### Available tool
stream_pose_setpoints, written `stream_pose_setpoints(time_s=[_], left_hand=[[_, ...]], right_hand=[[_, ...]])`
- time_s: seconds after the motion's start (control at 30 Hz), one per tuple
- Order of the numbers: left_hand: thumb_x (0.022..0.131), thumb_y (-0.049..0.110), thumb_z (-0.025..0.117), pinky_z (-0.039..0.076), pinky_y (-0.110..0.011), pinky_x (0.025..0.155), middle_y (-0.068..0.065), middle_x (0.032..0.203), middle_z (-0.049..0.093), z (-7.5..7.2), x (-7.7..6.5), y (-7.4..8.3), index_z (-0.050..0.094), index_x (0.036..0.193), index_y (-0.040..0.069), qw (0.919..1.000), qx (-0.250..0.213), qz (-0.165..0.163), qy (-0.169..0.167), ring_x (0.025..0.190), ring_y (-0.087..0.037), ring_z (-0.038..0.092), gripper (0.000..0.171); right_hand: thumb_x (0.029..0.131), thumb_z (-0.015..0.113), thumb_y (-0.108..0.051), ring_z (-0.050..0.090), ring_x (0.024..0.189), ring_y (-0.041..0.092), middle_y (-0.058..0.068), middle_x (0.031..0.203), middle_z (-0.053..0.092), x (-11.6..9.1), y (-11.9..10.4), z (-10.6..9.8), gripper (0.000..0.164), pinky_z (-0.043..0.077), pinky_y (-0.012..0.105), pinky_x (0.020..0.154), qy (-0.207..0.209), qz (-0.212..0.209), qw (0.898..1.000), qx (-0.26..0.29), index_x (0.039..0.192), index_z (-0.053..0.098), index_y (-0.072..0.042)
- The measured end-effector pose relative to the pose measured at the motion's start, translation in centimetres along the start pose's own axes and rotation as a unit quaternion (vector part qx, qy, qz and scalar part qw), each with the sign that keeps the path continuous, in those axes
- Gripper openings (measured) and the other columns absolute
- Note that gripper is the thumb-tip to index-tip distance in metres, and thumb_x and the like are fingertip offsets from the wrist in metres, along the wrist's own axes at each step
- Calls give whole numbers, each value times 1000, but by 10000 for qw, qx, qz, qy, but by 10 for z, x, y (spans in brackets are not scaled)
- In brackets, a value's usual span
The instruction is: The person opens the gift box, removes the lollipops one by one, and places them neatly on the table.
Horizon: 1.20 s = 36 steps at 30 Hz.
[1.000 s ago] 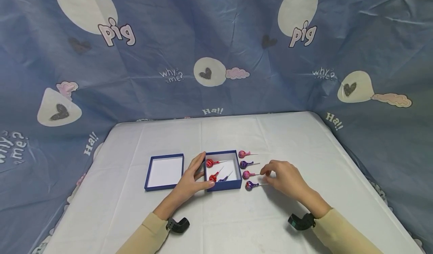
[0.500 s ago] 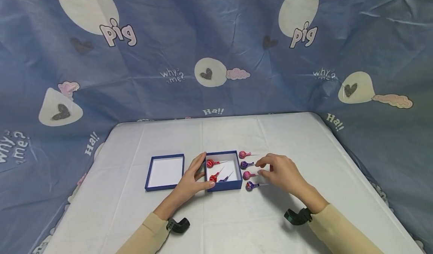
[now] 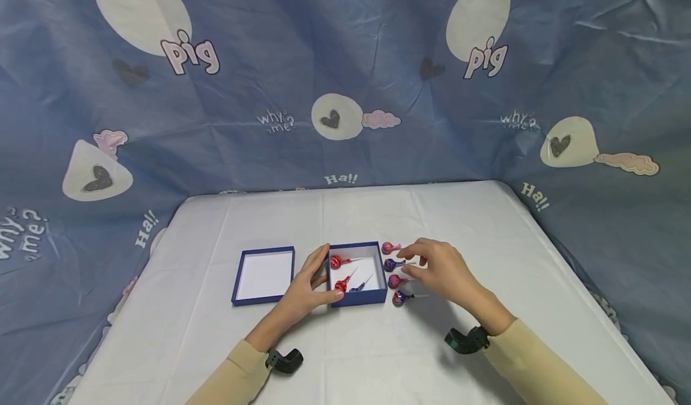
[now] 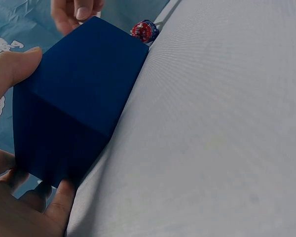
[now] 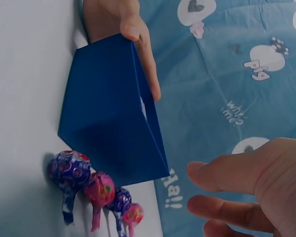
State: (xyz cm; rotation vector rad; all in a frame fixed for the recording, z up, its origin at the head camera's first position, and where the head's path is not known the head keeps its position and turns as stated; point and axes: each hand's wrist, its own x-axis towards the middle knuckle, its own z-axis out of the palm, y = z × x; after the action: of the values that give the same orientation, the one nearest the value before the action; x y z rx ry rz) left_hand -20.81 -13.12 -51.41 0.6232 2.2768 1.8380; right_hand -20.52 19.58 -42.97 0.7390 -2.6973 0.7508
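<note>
My left hand point(image 3: 305, 291) grips the blue box point(image 3: 358, 297) at its left side, thumb over the front corner, fingers along the wall. Inside the box lie two red lollipops, one at the back point(image 3: 336, 261) and one at the front point(image 3: 341, 285), plus a purple lollipop point(image 3: 356, 288). Just right of the box, several lollipops lie in a column: pink point(image 3: 387, 248), purple point(image 3: 391, 264), pink point(image 3: 395, 281) and purple point(image 3: 399, 298). Over their sticks hovers my right hand point(image 3: 439, 267), thumb and fingers apart, nothing between them in the right wrist view point(image 5: 246, 192).
The shallow blue box lid point(image 3: 264, 276) lies to the left of the box, its white inside facing up. A white cloth point(image 3: 378, 357) covers the table. Behind it hangs a blue printed curtain point(image 3: 345, 63).
My right hand has moved away from me and slightly left, from the lower pink lollipop's stick to beside the upper pink and purple ones. The left hand stays on the box.
</note>
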Motion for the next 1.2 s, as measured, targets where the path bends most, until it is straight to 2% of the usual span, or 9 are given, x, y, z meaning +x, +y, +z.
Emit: stream_pose_setpoints(time_s=[0.3,0.53,0.7,0.87,1.03,1.13,1.2], left_hand=[[83,16,84,36,-33,115,6,167,11,0,0,-1,20,160,38,10000,-11,-27,29,151,-16,16,103],[82,18,85,36,-31,114,11,165,12,0,0,-1,19,159,39,10000,-5,-47,26,151,-15,16,103],[82,22,85,36,-30,114,10,166,12,0,-1,0,19,159,40,10000,28,-40,23,151,-17,17,103],[82,22,85,36,-31,114,9,166,12,0,0,0,19,160,40,10000,26,-52,29,151,-18,17,103],[82,24,86,37,-31,114,10,165,13,0,0,-1,19,160,39,9999,75,-95,46,151,-17,18,104],[82,25,86,37,-33,114,10,165,13,0,0,-1,19,160,38,9999,120,-83,40,151,-17,18,104],[82,24,85,37,-34,114,9,165,12,1,1,-1,18,161,37,9999,133,-63,39,151,-17,18,104]], right_hand=[[81,85,-17,60,77,11,-19,93,68,9,-11,3,27,47,27,62,-72,-22,9998,191,107,79,-23],[82,84,-19,64,82,18,-8,100,72,17,-20,8,26,51,29,65,-221,-102,9993,268,107,79,-20],[83,84,-20,63,83,18,-12,101,70,21,-24,12,26,50,29,66,-335,-156,9992,166,108,79,-23],[82,86,-20,64,83,19,-9,103,71,25,-25,17,27,51,30,68,-456,-252,9984,211,108,78,-22],[80,86,-19,61,73,14,-15,100,70,29,-24,23,27,50,27,61,-488,-279,9979,328,105,78,-26],[80,87,-19,64,77,13,-13,100,71,31,-24,26,28,51,29,66,-591,-263,9968,464,105,79,-27],[79,87,-17,67,87,14,-9,101,73,32,-23,28,28,53,32,73,-674,-284,9956,587,105,80,-24]])
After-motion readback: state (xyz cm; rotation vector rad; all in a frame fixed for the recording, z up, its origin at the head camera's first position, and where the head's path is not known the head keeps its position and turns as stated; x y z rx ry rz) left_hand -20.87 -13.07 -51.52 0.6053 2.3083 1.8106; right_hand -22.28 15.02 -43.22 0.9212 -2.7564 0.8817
